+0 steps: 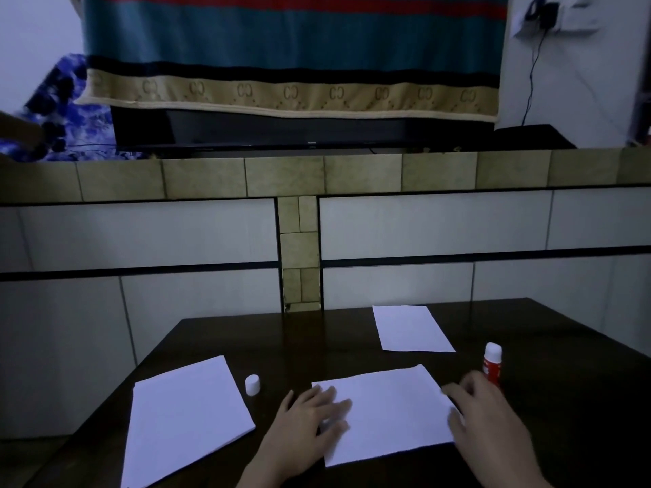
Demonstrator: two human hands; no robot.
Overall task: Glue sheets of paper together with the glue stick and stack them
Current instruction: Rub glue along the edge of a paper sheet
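Observation:
A white sheet of paper [391,410] lies on the dark table [303,343] right in front of me. My left hand [310,427] rests flat on its left edge, fingers spread. My right hand [489,417] lies on its right edge, fingers curled over the paper's border. A red and white glue stick [492,362] stands upright without its cap just behind my right hand. Its white cap [252,384] stands left of the sheet. A stack of white paper [186,417] lies at the left. Another white sheet [410,327] lies at the back right.
A tiled wall [458,223] rises straight behind the table's far edge. Above its ledge stand a dark screen [299,130] and a hanging striped cloth [292,47]. A cable [530,82] runs down the white wall at the right.

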